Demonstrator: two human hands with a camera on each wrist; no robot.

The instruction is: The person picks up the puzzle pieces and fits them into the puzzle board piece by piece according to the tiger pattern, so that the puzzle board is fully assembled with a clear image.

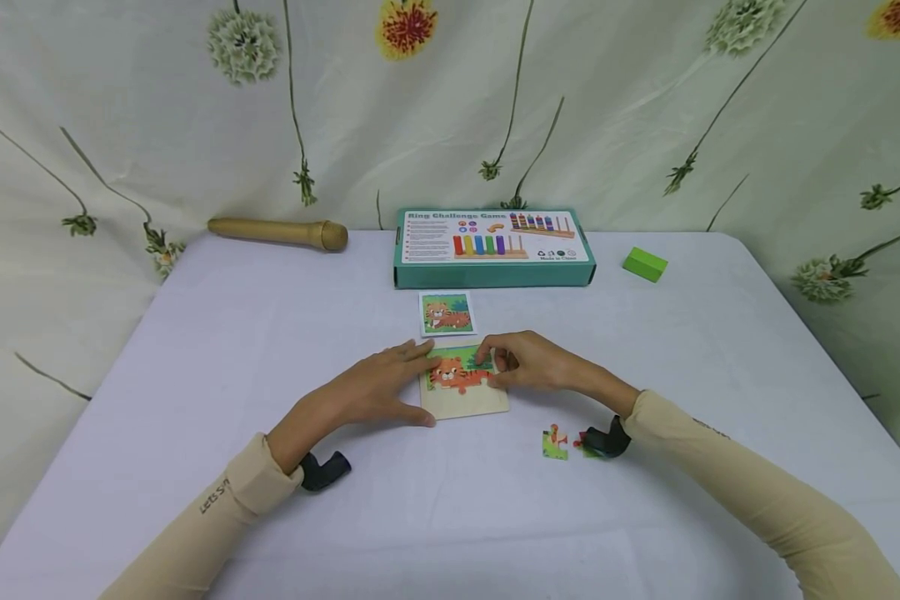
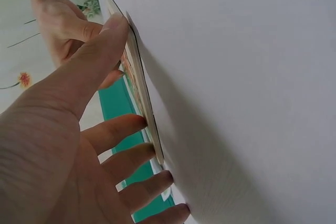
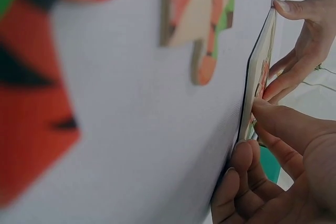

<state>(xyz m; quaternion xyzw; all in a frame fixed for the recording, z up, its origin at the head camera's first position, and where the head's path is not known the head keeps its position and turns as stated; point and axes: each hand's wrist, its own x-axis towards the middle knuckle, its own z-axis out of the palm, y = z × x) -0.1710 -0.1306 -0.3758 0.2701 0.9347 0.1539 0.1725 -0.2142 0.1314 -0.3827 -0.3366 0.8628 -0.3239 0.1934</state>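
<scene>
Loose pieces [image 3: 31, 108] | board [image 1: 465, 406]: part-filled, tiger [image 1: 456, 377] | right hand [image 1: 531, 359]: perhaps pinching one

head: soft even light | left wrist: dimmer, soft shadow beside board [image 2: 140, 83] | right wrist: nearest puzzle piece [image 3: 26, 98] blurred

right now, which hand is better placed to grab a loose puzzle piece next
Likely the right hand: the loose pieces lie near its wrist, while the left hand touches the left side of the board.
</scene>
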